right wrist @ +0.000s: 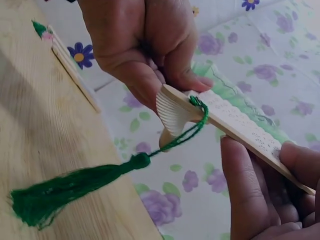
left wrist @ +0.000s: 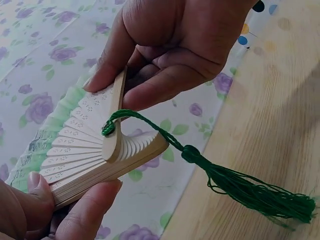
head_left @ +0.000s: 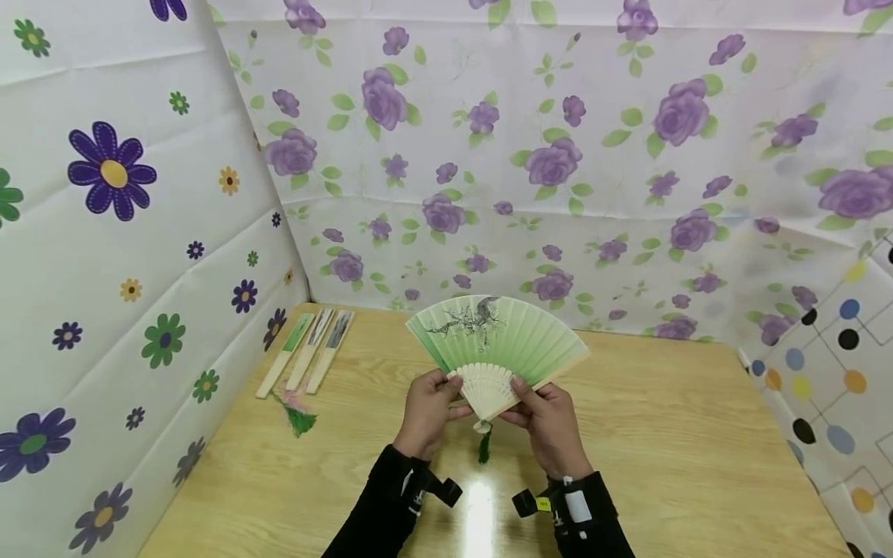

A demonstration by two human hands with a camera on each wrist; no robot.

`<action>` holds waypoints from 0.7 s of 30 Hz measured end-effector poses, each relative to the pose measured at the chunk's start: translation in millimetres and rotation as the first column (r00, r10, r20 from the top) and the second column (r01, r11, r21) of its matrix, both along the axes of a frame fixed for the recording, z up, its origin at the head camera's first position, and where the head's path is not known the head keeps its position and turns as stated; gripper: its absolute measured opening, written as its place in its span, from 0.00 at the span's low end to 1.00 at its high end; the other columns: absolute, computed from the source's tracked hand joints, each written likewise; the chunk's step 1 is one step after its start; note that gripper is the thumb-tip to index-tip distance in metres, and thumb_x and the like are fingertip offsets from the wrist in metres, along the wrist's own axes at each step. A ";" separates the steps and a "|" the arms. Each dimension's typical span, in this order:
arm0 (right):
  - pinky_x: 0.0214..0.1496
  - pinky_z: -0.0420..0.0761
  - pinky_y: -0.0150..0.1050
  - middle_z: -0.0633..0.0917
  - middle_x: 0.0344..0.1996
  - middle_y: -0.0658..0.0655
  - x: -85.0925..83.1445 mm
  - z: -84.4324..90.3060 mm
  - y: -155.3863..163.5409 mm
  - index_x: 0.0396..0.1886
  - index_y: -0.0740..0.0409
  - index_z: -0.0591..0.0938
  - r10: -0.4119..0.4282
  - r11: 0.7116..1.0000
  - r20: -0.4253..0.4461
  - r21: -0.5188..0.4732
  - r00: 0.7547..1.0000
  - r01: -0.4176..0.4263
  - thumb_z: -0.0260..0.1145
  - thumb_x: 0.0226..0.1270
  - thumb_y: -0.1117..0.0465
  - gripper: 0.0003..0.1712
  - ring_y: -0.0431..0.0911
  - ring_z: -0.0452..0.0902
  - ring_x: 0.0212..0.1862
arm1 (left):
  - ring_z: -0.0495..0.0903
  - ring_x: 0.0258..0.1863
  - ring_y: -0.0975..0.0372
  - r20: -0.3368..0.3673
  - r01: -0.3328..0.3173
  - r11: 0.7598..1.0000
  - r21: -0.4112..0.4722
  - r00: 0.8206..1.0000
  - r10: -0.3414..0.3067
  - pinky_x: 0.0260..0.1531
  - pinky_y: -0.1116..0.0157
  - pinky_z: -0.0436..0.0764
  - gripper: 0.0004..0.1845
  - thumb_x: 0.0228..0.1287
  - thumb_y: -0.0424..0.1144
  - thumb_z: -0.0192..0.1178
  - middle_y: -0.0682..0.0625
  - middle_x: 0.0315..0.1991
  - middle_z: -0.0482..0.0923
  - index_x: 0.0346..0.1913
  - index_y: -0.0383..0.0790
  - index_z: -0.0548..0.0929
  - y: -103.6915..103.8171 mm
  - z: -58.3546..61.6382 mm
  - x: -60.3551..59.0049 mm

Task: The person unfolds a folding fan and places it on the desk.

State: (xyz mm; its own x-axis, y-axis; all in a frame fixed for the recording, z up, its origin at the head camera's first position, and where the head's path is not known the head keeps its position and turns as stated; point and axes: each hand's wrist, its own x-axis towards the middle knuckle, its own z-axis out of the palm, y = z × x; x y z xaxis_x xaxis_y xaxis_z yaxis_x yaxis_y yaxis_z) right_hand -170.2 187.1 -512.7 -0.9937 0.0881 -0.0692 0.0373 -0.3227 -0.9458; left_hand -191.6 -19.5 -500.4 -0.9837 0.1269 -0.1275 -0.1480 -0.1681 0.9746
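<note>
A green folding fan (head_left: 509,341) is spread into a wide arc in front of me, with dark branches printed on its leaf and pale, pierced ribs below. My left hand (head_left: 427,411) pinches the left edge of its ribs, thumb in front. On the opposite edge, my right hand (head_left: 551,422) holds the other guard stick between thumb and fingers. In the left wrist view the ribs (left wrist: 80,145) converge at the pivot, where a cord is looped. From it hangs a dark green tassel (right wrist: 75,187).
Three folded fans (head_left: 307,353) lie side by side on the left of the wooden table (head_left: 663,434). A green tassel (head_left: 300,419) and a pink one lie at their lower ends. Flower-printed sheets (head_left: 481,186) stand behind and to the left; a dotted sheet (head_left: 837,411) stands at right.
</note>
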 end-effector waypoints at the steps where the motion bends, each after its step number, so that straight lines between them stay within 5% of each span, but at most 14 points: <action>1: 0.51 0.98 0.42 0.95 0.44 0.54 -0.1 0.5 0.8 0.61 0.73 0.89 0.001 1.000 0.001 0.001 1.000 -0.001 0.68 0.90 0.59 0.19 0.46 0.98 0.43 | 0.91 0.45 0.62 -0.001 0.001 1.000 0.001 1.000 -0.001 0.48 0.63 0.97 0.12 0.93 0.33 0.54 0.41 0.48 0.85 0.57 0.25 0.83 0.6 0.1 0.2; 5: 0.51 0.98 0.42 0.94 0.43 0.54 0.6 1.4 0.9 0.60 0.74 0.89 -0.012 1.000 -0.003 -0.007 1.000 0.012 0.67 0.90 0.60 0.19 0.46 0.98 0.42 | 0.91 0.45 0.63 0.000 -0.008 1.000 0.007 1.000 0.008 0.48 0.64 0.96 0.14 0.93 0.33 0.54 0.40 0.49 0.86 0.62 0.24 0.83 2.1 0.1 0.8; 14: 0.52 0.96 0.35 0.95 0.44 0.52 6.1 -2.0 -14.2 0.69 0.69 0.85 -0.052 0.993 0.015 -0.109 0.999 0.053 0.63 0.93 0.55 0.22 0.43 0.97 0.43 | 0.90 0.38 0.63 -0.001 -0.108 0.993 0.052 0.994 0.108 0.39 0.68 0.95 0.10 0.91 0.31 0.56 0.44 0.42 0.84 0.51 0.24 0.84 2.0 1.0 -5.0; 21: 0.50 0.96 0.35 0.96 0.43 0.52 5.9 -3.3 -11.5 0.63 0.63 0.90 -0.046 0.995 -0.013 -0.092 0.999 0.045 0.65 0.92 0.56 0.17 0.43 0.97 0.42 | 0.91 0.43 0.63 0.009 -0.092 0.994 0.055 0.996 0.091 0.42 0.67 0.95 0.13 0.92 0.31 0.56 0.40 0.49 0.86 0.60 0.22 0.84 -0.2 -1.1 -2.8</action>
State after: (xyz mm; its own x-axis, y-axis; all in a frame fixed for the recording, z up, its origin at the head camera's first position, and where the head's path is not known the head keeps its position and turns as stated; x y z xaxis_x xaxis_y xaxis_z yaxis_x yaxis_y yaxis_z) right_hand -164.3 175.6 -516.0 -0.9898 0.1273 -0.0639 0.0064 -0.4088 -0.9126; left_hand -194.4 -19.7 -501.5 -0.9906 0.0435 -0.1296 -0.1362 -0.2345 0.9625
